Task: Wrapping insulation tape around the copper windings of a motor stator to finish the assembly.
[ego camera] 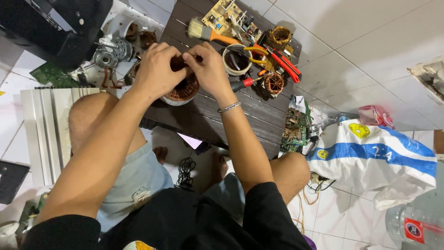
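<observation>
Both hands meet over a round copper-wound motor coil (184,90) that rests on a low dark wooden table (259,115). My left hand (157,69) pinches the top of the coil's windings from the left. My right hand (209,69), with a metal bracelet on its wrist, grips the same spot from the right. Fingers of both hands cover the upper part of the coil.
On the table's far side lie a paintbrush (203,32), a circuit board (229,18), a white cup (237,60), red-handled pliers (284,62) and two smaller copper coils (274,83). Motor parts (111,51) sit at the left, a white-and-blue sack (384,157) at the right.
</observation>
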